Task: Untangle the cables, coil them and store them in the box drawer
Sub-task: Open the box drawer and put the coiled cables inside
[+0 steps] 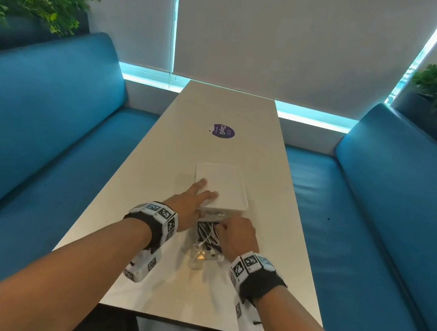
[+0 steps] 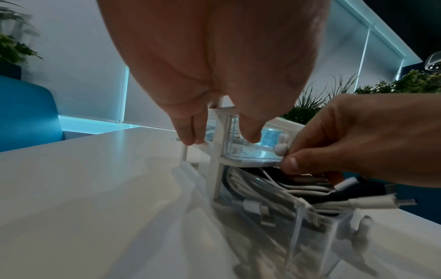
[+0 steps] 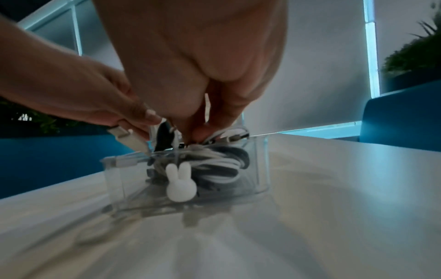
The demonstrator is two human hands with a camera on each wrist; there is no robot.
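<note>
A white drawer box (image 1: 225, 186) stands mid-table. Its clear lower drawer (image 1: 201, 258) is pulled out toward me, with a white bunny knob (image 3: 181, 182) on its front. Coiled white and black cables (image 3: 214, 163) fill it, and plug ends stick up over the rim (image 2: 353, 203). My left hand (image 1: 206, 190) lies flat on the box lid with fingers straight, the thumb at the upper drawer's front (image 2: 250, 135). My right hand (image 1: 223, 227) reaches into the open drawer, fingers curled and pinching the cables (image 2: 286, 188) just under the upper drawer.
The long white table (image 1: 220, 108) carries a round purple sticker (image 1: 223, 131) beyond the box. Blue benches (image 1: 32, 121) run along both sides, with plants behind them. The table's near edge (image 1: 186, 322) is close to my body.
</note>
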